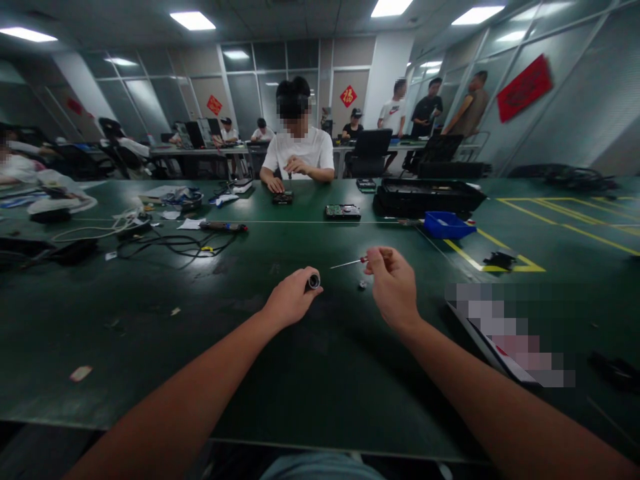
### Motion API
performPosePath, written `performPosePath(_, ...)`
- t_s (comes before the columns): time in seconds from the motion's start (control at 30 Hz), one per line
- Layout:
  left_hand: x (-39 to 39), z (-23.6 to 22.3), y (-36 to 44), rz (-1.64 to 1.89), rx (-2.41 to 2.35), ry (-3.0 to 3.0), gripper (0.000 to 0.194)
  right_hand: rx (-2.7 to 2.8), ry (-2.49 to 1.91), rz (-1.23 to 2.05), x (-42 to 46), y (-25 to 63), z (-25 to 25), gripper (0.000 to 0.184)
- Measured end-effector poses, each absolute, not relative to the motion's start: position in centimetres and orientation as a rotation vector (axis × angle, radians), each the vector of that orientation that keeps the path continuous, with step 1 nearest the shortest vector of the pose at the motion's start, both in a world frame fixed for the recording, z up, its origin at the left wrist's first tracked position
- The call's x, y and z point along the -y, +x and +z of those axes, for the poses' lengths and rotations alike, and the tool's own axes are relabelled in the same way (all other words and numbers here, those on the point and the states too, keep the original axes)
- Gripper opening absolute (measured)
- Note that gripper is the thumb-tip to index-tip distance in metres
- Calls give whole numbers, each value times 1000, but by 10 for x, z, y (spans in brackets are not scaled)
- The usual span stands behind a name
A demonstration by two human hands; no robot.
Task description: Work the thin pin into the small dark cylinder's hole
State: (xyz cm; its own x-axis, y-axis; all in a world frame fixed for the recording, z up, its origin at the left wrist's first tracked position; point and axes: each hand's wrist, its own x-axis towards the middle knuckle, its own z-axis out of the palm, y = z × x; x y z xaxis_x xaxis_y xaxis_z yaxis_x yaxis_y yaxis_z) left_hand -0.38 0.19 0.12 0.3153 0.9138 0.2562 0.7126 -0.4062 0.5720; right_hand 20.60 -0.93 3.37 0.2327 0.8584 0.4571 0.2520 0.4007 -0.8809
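Screwdriver (349,263), thin and red-handled, is pinched at its handle by the right hand (393,287), shaft pointing toward the left hand (291,297). That fist is clenched around a small dark cylinder (313,281), only its end showing. A tiny part (362,285) lies just below the right fingertips, too small to identify.

Matt green table mat (300,360), glossy blue plastic tray (447,225) (smooth), thin metal screwdriver shaft (345,264)
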Motion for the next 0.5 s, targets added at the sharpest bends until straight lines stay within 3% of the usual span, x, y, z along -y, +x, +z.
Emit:
performPosePath(0.2, 0, 1, -2, 772, -1434, 2231, 14, 1580, -1293, 166, 1, 219, 40, 22)
performPosePath(0.4, 2, 3, -1, 750, -1425, 2254, 12, 2033, -2022, 186, -15, 223, 30, 27)
performPosePath(0.5, 3, 4, -1, 743, -1422, 2255, 12, 2055, -2085, 192, -23, 223, 20, 32)
